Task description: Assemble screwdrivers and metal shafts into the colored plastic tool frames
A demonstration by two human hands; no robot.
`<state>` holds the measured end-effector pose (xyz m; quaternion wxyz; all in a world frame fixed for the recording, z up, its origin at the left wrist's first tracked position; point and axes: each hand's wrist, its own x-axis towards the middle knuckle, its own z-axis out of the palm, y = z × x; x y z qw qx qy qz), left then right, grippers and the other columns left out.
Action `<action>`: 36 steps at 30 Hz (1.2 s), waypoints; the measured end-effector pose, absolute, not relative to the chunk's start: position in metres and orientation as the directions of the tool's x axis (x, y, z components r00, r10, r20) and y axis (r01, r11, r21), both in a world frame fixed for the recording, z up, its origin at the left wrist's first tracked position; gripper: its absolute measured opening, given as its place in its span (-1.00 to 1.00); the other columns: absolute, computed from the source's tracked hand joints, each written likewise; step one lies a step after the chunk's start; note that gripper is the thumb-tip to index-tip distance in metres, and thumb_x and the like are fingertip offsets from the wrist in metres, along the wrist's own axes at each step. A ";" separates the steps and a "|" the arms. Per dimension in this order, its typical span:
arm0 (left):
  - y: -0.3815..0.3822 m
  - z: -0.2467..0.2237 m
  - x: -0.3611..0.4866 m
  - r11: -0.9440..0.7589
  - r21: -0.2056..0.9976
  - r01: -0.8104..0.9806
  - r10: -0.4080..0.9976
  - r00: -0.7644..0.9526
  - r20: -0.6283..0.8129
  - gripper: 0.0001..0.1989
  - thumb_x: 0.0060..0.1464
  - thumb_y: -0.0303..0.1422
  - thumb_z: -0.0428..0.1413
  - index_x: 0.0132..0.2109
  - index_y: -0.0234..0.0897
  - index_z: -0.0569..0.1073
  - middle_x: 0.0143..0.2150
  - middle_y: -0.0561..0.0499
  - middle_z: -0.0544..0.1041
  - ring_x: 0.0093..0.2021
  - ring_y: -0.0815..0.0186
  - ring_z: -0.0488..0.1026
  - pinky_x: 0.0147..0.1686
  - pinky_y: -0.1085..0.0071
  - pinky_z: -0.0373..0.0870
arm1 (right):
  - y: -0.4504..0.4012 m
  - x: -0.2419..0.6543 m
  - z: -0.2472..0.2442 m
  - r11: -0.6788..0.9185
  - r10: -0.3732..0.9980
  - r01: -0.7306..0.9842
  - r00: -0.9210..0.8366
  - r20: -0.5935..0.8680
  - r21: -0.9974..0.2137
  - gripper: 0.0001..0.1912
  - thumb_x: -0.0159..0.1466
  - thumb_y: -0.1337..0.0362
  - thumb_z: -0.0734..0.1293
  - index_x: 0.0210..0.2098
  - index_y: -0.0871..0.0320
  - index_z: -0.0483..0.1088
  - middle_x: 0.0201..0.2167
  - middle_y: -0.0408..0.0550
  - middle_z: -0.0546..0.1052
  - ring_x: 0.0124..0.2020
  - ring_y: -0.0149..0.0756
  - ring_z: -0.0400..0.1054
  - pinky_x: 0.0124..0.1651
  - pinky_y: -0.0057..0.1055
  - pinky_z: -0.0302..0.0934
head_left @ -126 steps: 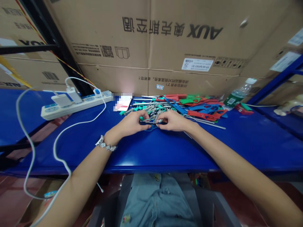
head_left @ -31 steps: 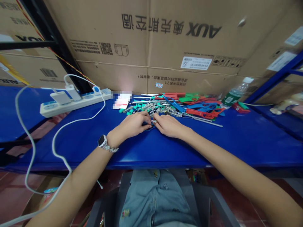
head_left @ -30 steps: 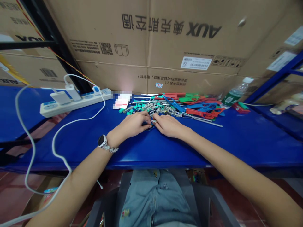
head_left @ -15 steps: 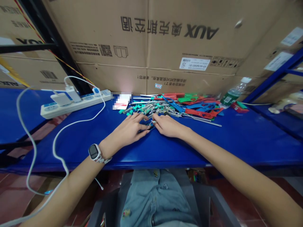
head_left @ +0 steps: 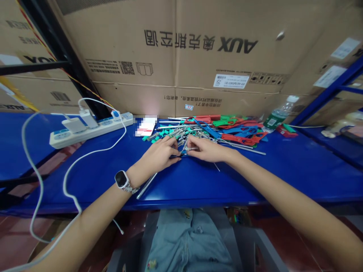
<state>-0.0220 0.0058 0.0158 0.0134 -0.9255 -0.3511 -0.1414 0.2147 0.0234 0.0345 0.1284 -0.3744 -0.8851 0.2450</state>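
My left hand (head_left: 163, 155), with a watch at the wrist, is closed at the near edge of a pile of small clear and metal pieces with teal caps (head_left: 178, 132). Its fingertips pinch around something small and bluish that they mostly hide. A thin metal rod (head_left: 146, 186) sticks out from beneath this hand towards the table's front edge. Close beside it, my right hand (head_left: 208, 150) is pinched on a small pale piece too tiny to name. From under the right hand a thin wire-like strand (head_left: 217, 167) pokes out.
Red, blue and green scissors-shaped tools (head_left: 238, 132) lie behind my right hand. A green-labelled bottle (head_left: 279, 113) and a small red box (head_left: 286, 131) stand at the right. Left are a white power strip (head_left: 104, 126) and a looping cable (head_left: 93, 150). A cardboard carton (head_left: 124, 87) stands behind.
The metal rod now shows below my left hand, and the thin strand below my right. Both hands remain at the pile, the right one slightly shifted and more bent.
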 end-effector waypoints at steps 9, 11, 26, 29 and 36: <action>0.022 0.012 -0.027 -0.719 0.322 0.616 0.690 0.687 0.228 -0.87 0.21 -0.27 0.30 -0.13 -0.16 0.69 -0.09 -0.08 0.52 0.01 0.09 0.44 0.00 0.16 0.39 | 0.022 0.228 0.029 0.727 0.681 0.623 -0.708 0.187 -0.290 -0.81 0.42 0.21 0.38 -0.03 0.15 0.51 -0.17 0.02 0.63 -0.11 -0.16 0.47 0.02 -0.21 0.22; 0.024 0.010 -0.028 -0.715 0.347 0.607 0.693 0.682 0.233 -0.86 0.21 -0.25 0.29 -0.14 -0.15 0.69 -0.08 -0.08 0.52 0.01 0.09 0.44 0.01 0.15 0.38 | 0.017 0.228 0.024 0.721 0.692 0.664 -0.683 0.233 -0.195 -0.79 0.43 0.20 0.36 0.01 0.14 0.49 -0.16 0.03 0.62 -0.07 -0.12 0.46 0.09 -0.16 0.18; 0.026 -0.003 -0.031 -0.688 0.425 0.588 0.717 0.641 0.274 -0.82 0.25 -0.19 0.25 -0.16 -0.17 0.68 -0.06 -0.10 0.52 0.03 0.10 0.45 0.05 0.10 0.43 | 0.004 0.226 0.010 0.692 0.713 0.707 -0.640 0.286 -0.145 -0.67 0.50 0.16 0.26 0.12 0.11 0.55 -0.06 0.09 0.56 0.00 -0.07 0.39 0.10 -0.07 0.23; 0.026 -0.003 -0.031 -0.677 0.429 0.599 0.727 0.634 0.263 -0.83 0.23 -0.21 0.26 -0.16 -0.18 0.68 -0.06 -0.10 0.52 0.02 0.10 0.46 0.05 0.11 0.43 | 0.004 0.226 0.010 0.713 0.695 0.677 -0.649 0.309 -0.181 -0.71 0.48 0.20 0.28 0.08 0.11 0.56 -0.06 0.08 0.56 0.02 -0.08 0.38 0.12 -0.06 0.22; 0.024 -0.001 -0.026 -0.666 0.440 0.603 0.740 0.608 0.288 -0.79 0.22 -0.17 0.27 -0.14 -0.19 0.66 -0.11 -0.09 0.55 -0.02 0.10 0.49 0.01 0.11 0.43 | 0.012 0.227 0.008 0.716 0.697 0.566 -0.612 0.374 -0.409 -0.86 0.44 0.32 0.32 -0.22 0.14 0.53 -0.18 0.00 0.56 -0.07 -0.19 0.42 0.08 -0.17 0.26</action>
